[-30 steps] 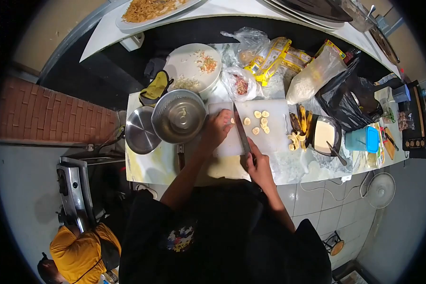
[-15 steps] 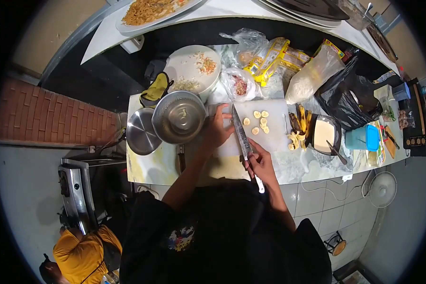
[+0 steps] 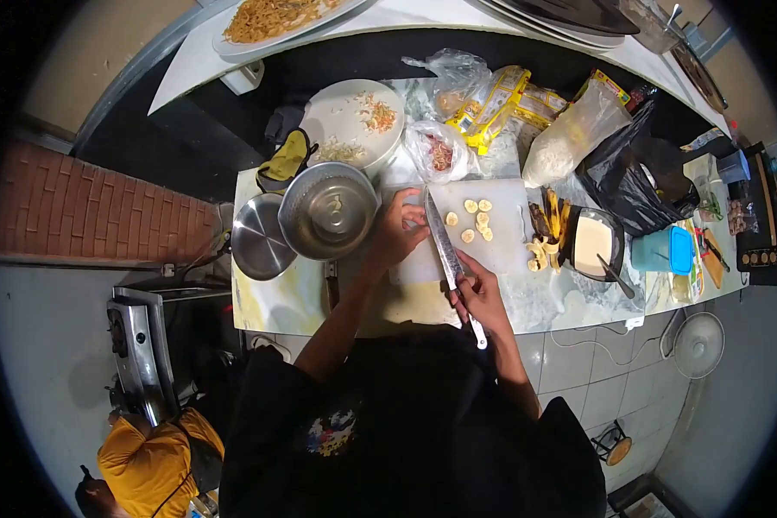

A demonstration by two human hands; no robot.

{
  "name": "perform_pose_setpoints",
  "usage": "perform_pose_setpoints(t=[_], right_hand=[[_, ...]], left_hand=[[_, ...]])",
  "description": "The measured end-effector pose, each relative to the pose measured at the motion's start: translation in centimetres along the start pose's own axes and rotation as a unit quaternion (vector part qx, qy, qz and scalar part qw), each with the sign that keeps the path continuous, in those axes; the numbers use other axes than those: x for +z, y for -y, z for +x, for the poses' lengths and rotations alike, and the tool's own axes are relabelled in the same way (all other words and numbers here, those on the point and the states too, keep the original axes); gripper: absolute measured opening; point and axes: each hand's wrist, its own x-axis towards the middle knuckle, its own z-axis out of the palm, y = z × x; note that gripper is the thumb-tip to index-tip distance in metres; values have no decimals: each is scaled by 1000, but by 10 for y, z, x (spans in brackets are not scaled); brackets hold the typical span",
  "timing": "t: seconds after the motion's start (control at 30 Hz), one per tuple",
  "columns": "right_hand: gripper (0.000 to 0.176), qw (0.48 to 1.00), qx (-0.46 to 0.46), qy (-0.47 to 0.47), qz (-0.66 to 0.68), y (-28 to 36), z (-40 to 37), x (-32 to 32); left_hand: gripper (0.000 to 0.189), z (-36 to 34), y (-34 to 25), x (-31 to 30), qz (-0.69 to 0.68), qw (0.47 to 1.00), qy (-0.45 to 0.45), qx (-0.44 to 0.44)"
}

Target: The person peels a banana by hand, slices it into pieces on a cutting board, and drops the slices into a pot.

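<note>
My right hand (image 3: 482,300) is wrapped round the lower part of a long kitchen knife (image 3: 444,248), and its white handle end sticks out toward me. The blade points away from me over a white cutting board (image 3: 502,263). Left of the blade, my left hand (image 3: 399,229) is curled with its fingertips close to the steel; whatever it may hold is hidden. Several round banana slices (image 3: 483,220) lie on the board right of the knife. Banana peels (image 3: 548,233) are heaped at the board's right edge.
A metal pot (image 3: 329,211) and a steel lid (image 3: 262,237) stand at the left. Behind are a tub with shredded vegetables (image 3: 376,112) and plastic bags (image 3: 440,154). A black bowl of pale batter (image 3: 592,250) stands right. A person in orange (image 3: 151,462) is at lower left.
The view has shifted very slightly. Both hands and the knife keep nearly the same place over the board, and the banana slices lie as before.
</note>
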Motion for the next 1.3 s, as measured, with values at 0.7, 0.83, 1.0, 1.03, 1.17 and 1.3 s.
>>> perform_pose_setpoints(t=[0.7, 0.83, 1.0, 1.03, 1.17, 1.3], right_hand=[[53, 999, -3, -32, -6, -1, 1, -7], [53, 999, -10, -48, -8, -3, 0, -10], [51, 998, -14, -54, -12, -6, -2, -9], [51, 998, -13, -57, -13, -7, -2, -9], [50, 998, -11, -53, -12, -9, -2, -9], [50, 998, -13, -57, -20, -6, -3, -8]], left_hand=[[49, -3, 7, -3, 5, 1000, 10, -24], [40, -5, 9, -2, 56, 998, -8, -7], [34, -7, 5, 5, 137, 990, -36, 25], [33, -7, 4, 5, 154, 986, -47, 43], [31, -9, 0, 2, 181, 981, -39, 50], [31, -10, -1, 1, 208, 976, -20, 68]])
